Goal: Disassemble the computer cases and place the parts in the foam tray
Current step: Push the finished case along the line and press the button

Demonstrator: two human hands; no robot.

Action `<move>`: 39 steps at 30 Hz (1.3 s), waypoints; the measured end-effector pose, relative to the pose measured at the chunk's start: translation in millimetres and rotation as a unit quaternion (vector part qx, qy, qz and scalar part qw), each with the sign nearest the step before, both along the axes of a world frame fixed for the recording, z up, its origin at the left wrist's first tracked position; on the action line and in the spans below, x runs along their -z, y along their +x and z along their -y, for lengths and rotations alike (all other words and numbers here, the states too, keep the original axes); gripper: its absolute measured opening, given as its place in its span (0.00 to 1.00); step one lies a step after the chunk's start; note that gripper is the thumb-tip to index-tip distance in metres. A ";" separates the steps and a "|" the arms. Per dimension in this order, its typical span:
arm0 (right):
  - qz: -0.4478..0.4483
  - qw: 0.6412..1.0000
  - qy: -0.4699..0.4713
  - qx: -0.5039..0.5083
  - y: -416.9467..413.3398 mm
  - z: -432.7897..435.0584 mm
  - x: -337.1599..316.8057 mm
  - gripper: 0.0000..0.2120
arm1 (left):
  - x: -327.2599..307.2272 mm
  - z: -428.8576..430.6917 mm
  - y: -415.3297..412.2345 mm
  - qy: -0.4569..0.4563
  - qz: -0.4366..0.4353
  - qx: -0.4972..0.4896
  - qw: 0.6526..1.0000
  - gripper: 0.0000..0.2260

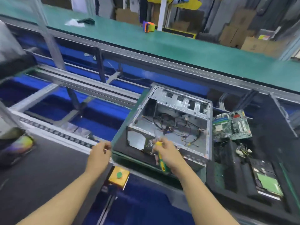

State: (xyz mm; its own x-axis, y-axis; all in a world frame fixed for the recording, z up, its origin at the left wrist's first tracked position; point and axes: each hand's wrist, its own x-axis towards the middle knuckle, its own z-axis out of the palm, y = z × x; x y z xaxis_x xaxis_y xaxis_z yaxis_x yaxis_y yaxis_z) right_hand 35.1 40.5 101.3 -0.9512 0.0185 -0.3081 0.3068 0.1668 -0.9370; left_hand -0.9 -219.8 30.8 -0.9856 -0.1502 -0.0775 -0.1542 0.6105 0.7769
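Computer case point(172, 120) lies open-side up just left of the foam tray point(230, 172), right hand point(168, 153) at its near edge, fingers clamped round a yellow-green screwdriver point(162, 165), left hand point(100, 151) outstretched alongside, fingers loosely curled.

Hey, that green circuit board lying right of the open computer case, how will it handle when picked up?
The circuit board is probably stiff and light, being a thin flat panel. Likely fragile: slots and small parts stand up across its face, so its edges look the safest grip. On the foam tray it should not slide easily.
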 end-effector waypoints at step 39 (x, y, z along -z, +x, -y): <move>0.228 0.968 0.099 -0.030 95.5 3.1 93.3 0.10 | 48.5 -19.6 1.9 -0.279 0.163 0.334 0.885 0.10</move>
